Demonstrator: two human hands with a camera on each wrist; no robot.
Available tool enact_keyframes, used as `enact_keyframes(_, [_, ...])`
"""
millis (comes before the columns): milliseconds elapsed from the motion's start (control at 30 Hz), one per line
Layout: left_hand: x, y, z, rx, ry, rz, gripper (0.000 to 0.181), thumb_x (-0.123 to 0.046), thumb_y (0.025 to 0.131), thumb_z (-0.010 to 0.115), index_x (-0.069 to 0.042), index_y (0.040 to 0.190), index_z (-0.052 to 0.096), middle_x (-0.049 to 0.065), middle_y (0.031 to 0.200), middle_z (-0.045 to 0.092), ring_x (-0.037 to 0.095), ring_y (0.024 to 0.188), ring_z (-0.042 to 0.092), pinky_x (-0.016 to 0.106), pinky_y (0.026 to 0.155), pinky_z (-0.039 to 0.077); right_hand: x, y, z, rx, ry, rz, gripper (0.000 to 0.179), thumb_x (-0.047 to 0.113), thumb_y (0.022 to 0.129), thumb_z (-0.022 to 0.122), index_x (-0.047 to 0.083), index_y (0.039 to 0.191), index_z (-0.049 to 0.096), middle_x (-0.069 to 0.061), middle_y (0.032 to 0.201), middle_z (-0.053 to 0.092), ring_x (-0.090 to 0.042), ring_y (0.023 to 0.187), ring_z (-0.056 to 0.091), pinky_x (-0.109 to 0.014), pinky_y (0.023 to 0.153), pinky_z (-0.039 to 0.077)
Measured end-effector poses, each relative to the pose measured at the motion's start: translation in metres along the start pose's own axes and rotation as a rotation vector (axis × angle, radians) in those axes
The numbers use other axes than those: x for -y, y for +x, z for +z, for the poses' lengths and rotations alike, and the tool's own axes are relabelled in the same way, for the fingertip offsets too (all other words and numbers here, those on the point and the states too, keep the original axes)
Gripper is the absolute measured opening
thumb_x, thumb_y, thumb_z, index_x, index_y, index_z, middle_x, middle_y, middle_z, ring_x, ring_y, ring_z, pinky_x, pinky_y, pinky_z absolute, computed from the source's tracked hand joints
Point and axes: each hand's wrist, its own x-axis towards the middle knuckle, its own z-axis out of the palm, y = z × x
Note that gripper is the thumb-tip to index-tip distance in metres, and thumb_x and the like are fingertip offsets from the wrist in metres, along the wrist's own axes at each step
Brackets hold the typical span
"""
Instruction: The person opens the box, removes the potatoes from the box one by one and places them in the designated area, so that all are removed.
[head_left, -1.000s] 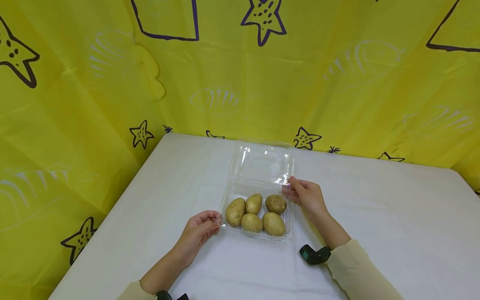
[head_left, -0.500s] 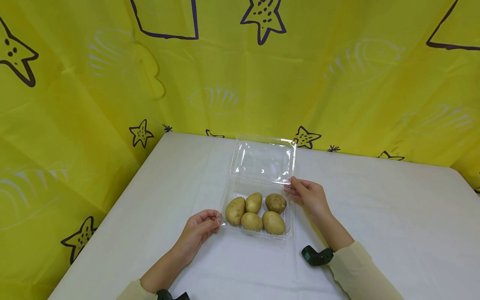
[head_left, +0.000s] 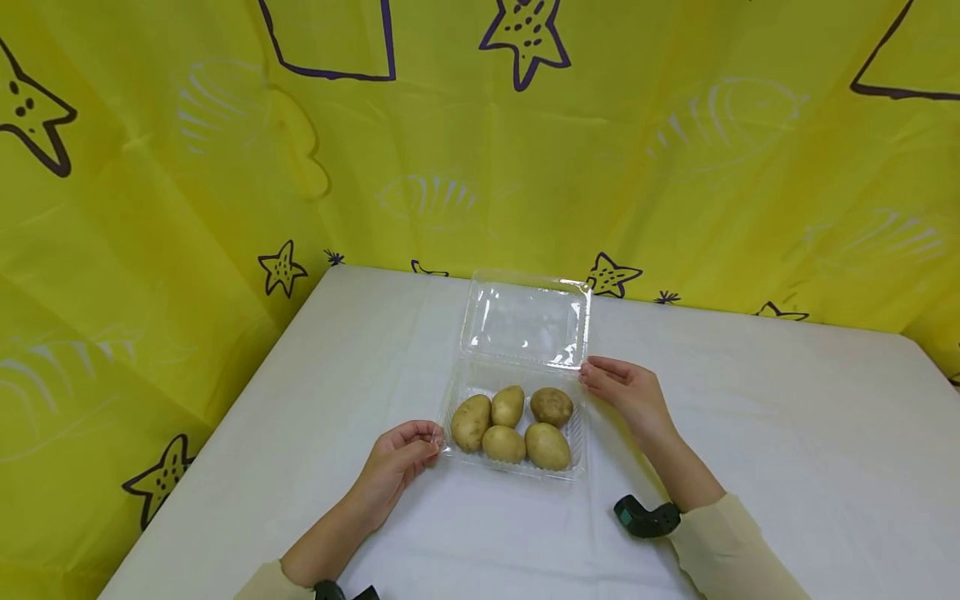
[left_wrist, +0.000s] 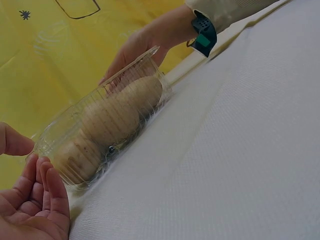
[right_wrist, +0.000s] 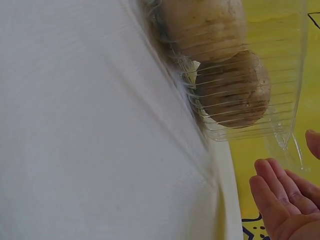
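Note:
A clear plastic clamshell container (head_left: 517, 473) sits on the table with its lid (head_left: 525, 321) tipped back towards the far side. Several potatoes (head_left: 504, 445) lie in its base; two show through the ribbed wall in the right wrist view, the nearer potato (right_wrist: 234, 92) darker. My left hand (head_left: 401, 458) pinches the rim at the front left corner between thumb and fingers. At the right end of the hinge is my right hand (head_left: 628, 396), its fingertips right at the lid's corner. In the right wrist view its fingers (right_wrist: 272, 192) are extended, with the thumb apart from them.
A white cloth covers the table (head_left: 787, 417). Behind and to the left hangs a yellow curtain (head_left: 450, 125) with starfish and fish drawings. Each wrist wears a dark camera band, the right band (head_left: 647, 517) lying close over the cloth.
The lid has risen slightly and then stayed still. My right hand has shifted a little to the right, its fingers drawing away from the container's side. My left hand has not moved.

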Motion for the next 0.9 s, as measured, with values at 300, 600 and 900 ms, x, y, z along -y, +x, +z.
enact_keyframes(300, [0.001, 0.000, 0.000, -0.002, -0.010, -0.001, 0.014, 0.001, 0.084, 0.051, 0.005, 0.097, 0.052, 0.004, 0.088, 0.056, 0.011, 0.081, 0.053, 0.022, 0.076, 0.046, 0.009, -0.006, -0.008, -0.112, -0.132, -0.037, 0.051, 0.019, 0.086, 0.065, -0.011, 0.123, 0.049, 0.002, 0.097, 0.066, 0.003, 0.083, 0.059, -0.016, 0.077, 0.047])
enact_keyframes(600, [0.001, 0.000, 0.000, -0.008, -0.012, -0.001, 0.014, 0.001, 0.084, 0.051, 0.006, 0.097, 0.052, 0.004, 0.088, 0.056, 0.011, 0.081, 0.053, 0.022, 0.075, 0.046, 0.016, -0.011, -0.007, -0.086, -0.225, -0.051, 0.054, 0.025, 0.084, 0.067, -0.008, 0.124, 0.051, -0.014, 0.106, 0.063, 0.003, 0.085, 0.058, -0.014, 0.076, 0.046])
enact_keyframes(900, [0.001, 0.000, 0.000, -0.007, -0.009, -0.005, 0.015, 0.001, 0.084, 0.052, 0.006, 0.098, 0.052, 0.004, 0.089, 0.055, 0.012, 0.081, 0.053, 0.022, 0.076, 0.046, 0.017, -0.018, 0.001, 0.024, -0.370, -0.189, 0.047, 0.019, 0.085, 0.066, -0.007, 0.122, 0.052, -0.019, 0.107, 0.062, -0.026, 0.096, 0.061, -0.019, 0.074, 0.048])
